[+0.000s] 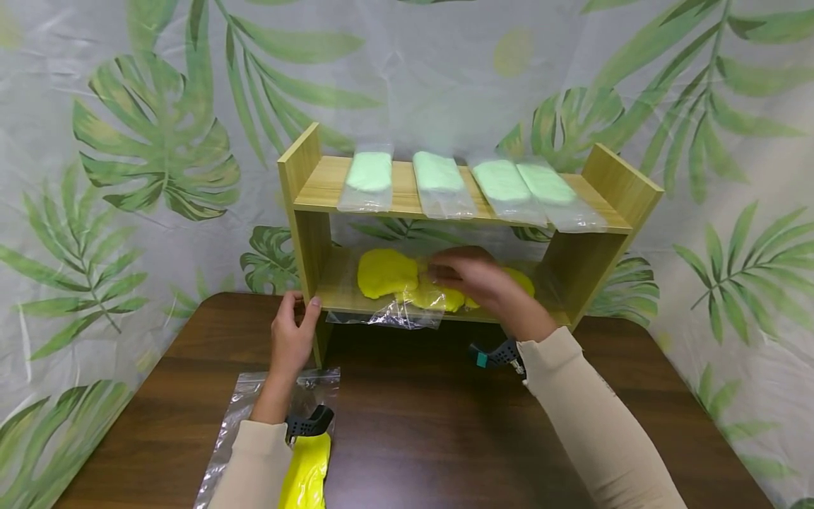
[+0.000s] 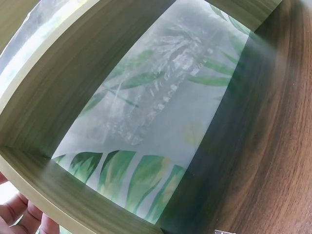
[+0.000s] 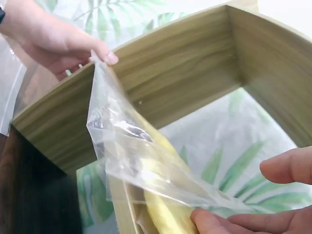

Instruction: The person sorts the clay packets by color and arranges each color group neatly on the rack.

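Observation:
My left hand (image 1: 292, 336) holds the left side panel of a two-tier wooden shelf (image 1: 304, 233), its thumb at the front edge and fingers against the outer face. Flat yellow, clay-like pieces in clear plastic bags lie on the lower tier. The leftmost yellow piece (image 1: 386, 274) has its clear bag end (image 1: 388, 313) hanging over the front edge. Over the middle of these bags reaches my right hand (image 1: 473, 274). In the right wrist view its thumb (image 3: 290, 165) is spread from the fingers, and a fingertip touches the bagged yellow piece (image 3: 168, 204).
Several bags of pale green pieces (image 1: 371, 172) lie on the upper tier, ends overhanging the front. Another zip bag with a yellow piece (image 1: 305, 470) lies on the dark wooden table (image 1: 407, 424) under my left forearm. A leaf-print cloth (image 1: 445, 85) hangs behind.

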Action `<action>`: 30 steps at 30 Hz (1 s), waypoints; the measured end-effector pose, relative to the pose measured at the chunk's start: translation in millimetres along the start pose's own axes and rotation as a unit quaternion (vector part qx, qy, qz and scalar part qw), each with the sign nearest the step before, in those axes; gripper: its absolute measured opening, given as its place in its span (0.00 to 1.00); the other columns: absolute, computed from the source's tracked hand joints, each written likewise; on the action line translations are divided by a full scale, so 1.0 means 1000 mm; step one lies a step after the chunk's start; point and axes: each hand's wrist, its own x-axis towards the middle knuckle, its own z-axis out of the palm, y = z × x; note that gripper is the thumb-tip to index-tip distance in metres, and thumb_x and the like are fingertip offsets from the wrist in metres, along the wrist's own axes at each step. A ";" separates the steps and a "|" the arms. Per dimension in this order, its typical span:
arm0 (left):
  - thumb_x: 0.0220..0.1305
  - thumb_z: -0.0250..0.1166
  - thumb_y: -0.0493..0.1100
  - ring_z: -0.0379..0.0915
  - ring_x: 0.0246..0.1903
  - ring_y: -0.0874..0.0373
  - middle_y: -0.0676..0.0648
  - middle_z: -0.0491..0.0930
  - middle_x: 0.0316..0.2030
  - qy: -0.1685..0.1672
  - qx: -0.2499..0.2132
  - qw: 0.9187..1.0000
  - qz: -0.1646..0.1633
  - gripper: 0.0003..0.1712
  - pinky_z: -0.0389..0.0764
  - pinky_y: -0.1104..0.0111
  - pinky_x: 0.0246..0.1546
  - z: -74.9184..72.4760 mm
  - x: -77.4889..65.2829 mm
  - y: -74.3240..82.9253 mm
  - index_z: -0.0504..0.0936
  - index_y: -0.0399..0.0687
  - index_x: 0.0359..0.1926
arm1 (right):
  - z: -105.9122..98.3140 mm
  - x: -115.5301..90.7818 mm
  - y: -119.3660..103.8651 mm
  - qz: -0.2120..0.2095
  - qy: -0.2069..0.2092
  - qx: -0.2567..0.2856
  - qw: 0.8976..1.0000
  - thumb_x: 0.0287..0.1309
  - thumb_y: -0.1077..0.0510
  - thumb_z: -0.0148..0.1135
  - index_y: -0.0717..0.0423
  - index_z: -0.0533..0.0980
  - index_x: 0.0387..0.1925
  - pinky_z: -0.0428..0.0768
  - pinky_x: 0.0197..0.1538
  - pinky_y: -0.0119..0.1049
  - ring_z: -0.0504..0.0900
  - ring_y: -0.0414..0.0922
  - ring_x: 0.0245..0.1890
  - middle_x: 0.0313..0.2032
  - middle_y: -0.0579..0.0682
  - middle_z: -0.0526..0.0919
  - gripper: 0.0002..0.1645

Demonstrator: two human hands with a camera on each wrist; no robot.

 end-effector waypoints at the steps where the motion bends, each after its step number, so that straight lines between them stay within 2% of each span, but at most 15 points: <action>1: 0.69 0.58 0.53 0.73 0.37 0.56 0.42 0.78 0.42 0.000 0.001 1.000 -0.001 0.19 0.72 0.64 0.36 0.000 0.000 0.000 0.73 0.41 0.49 | -0.002 -0.003 0.000 0.000 0.001 0.014 1.000 0.71 0.66 0.44 0.76 0.58 0.64 0.67 0.64 0.45 0.65 0.61 0.63 0.62 0.69 0.63 0.25; 4: 0.69 0.58 0.52 0.73 0.37 0.55 0.42 0.78 0.42 0.001 -0.002 1.000 0.000 0.19 0.73 0.63 0.36 0.000 -0.001 0.001 0.73 0.41 0.49 | -0.007 -0.011 0.001 -0.012 -0.007 0.018 1.000 0.72 0.65 0.43 0.75 0.52 0.68 0.65 0.65 0.45 0.61 0.61 0.66 0.66 0.70 0.58 0.29; 7: 0.69 0.58 0.52 0.73 0.38 0.53 0.41 0.78 0.43 0.002 -0.003 1.000 -0.002 0.19 0.73 0.64 0.36 -0.001 -0.002 0.002 0.73 0.40 0.49 | -0.009 -0.019 0.003 -0.023 -0.014 0.012 1.000 0.72 0.62 0.45 0.68 0.47 0.72 0.65 0.65 0.46 0.62 0.60 0.66 0.66 0.69 0.59 0.33; 11: 0.69 0.57 0.52 0.74 0.39 0.51 0.40 0.78 0.43 0.002 0.002 1.000 -0.004 0.19 0.72 0.68 0.36 -0.001 -0.002 0.001 0.73 0.40 0.49 | -0.009 -0.029 0.007 -0.036 -0.031 -0.001 0.999 0.71 0.60 0.48 0.63 0.51 0.73 0.67 0.64 0.46 0.67 0.59 0.65 0.65 0.69 0.63 0.34; 15: 0.70 0.57 0.52 0.74 0.39 0.51 0.40 0.78 0.43 -0.001 0.005 1.000 -0.002 0.19 0.72 0.69 0.36 0.000 -0.001 0.001 0.73 0.41 0.48 | -0.008 -0.037 0.011 -0.042 -0.051 -0.020 0.998 0.72 0.59 0.48 0.67 0.57 0.70 0.69 0.62 0.46 0.68 0.59 0.64 0.65 0.67 0.65 0.30; 20: 0.70 0.57 0.52 0.74 0.39 0.48 0.41 0.78 0.42 -0.003 -0.002 1.000 0.005 0.18 0.72 0.63 0.37 0.000 0.001 0.000 0.73 0.42 0.48 | -0.008 -0.047 0.015 -0.032 -0.057 -0.015 0.998 0.71 0.59 0.49 0.70 0.61 0.66 0.73 0.59 0.45 0.68 0.58 0.63 0.66 0.64 0.65 0.28; 30: 0.70 0.56 0.54 0.72 0.40 0.53 0.40 0.77 0.44 -0.008 0.002 1.000 0.000 0.21 0.70 0.60 0.38 -0.001 0.000 0.000 0.73 0.41 0.49 | -0.013 -0.068 0.029 -0.036 -0.072 0.016 0.997 0.71 0.57 0.51 0.74 0.58 0.66 0.73 0.58 0.43 0.73 0.56 0.60 0.65 0.68 0.64 0.31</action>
